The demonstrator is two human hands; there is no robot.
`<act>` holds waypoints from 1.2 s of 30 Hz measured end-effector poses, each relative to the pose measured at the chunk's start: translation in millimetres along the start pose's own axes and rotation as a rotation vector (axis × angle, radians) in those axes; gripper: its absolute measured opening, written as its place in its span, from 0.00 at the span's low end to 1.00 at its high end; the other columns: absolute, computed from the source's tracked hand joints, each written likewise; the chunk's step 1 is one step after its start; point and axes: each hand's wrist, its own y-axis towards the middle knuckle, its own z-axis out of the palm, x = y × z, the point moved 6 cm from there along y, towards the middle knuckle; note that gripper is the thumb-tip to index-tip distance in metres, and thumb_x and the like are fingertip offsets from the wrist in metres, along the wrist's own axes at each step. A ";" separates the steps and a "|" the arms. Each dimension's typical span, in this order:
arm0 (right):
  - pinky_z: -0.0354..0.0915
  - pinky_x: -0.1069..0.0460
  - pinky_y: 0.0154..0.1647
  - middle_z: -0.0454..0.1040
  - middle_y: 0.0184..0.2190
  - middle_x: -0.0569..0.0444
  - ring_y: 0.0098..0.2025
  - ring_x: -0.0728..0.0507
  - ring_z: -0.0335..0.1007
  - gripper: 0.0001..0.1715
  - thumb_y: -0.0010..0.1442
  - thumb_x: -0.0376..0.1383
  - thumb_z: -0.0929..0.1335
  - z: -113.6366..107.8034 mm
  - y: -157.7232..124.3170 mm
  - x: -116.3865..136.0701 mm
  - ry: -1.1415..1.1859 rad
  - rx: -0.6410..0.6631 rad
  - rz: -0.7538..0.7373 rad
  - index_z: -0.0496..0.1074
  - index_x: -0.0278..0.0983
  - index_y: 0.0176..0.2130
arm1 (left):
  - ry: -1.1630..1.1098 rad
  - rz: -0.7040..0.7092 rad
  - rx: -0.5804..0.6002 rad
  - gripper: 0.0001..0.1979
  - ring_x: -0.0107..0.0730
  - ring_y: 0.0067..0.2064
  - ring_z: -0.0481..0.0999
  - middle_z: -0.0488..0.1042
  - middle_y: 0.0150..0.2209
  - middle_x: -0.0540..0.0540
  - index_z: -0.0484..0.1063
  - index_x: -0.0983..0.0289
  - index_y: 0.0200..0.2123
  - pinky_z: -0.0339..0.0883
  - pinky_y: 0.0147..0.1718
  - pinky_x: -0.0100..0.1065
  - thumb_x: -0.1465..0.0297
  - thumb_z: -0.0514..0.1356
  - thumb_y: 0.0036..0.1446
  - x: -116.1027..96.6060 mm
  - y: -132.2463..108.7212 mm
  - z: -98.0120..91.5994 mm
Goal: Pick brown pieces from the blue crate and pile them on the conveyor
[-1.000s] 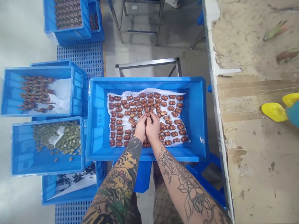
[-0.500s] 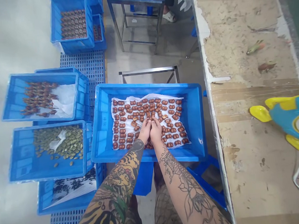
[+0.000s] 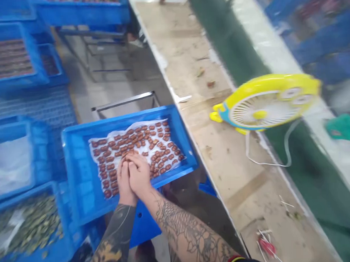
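Note:
A blue crate [image 3: 78, 166] in front of me holds a white sheet covered with several rows of small brown oval pieces [image 3: 152, 141]. My left hand [image 3: 123, 179] and my right hand [image 3: 139, 175] are pressed side by side over the middle of the sheet. Their fingers are curled together down onto the brown pieces. What the fingertips hold is hidden and blurred.
A long worn bench [image 3: 222, 152] runs along the right, with a yellow and blue fan [image 3: 263, 104] and its white cord on it. Blue crates stand at left: one with greenish pieces [image 3: 28, 226], one with white paper [image 3: 8, 161], others with brown pieces [image 3: 9, 57] behind.
The view has swung sharply to the right and tilted, bringing the bench and the whole fan into sight. Both hands stay together on the brown pieces in the crate.

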 end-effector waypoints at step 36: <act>0.64 0.34 0.66 0.77 0.59 0.40 0.62 0.33 0.72 0.24 0.70 0.42 0.63 -535.8 -64.2 23.8 -0.562 -0.484 0.227 0.74 0.36 0.59 | 0.467 -0.124 0.755 0.14 0.51 0.67 0.69 0.73 0.64 0.62 0.78 0.64 0.50 0.60 0.67 0.60 0.62 0.63 0.68 133.3 -269.1 350.5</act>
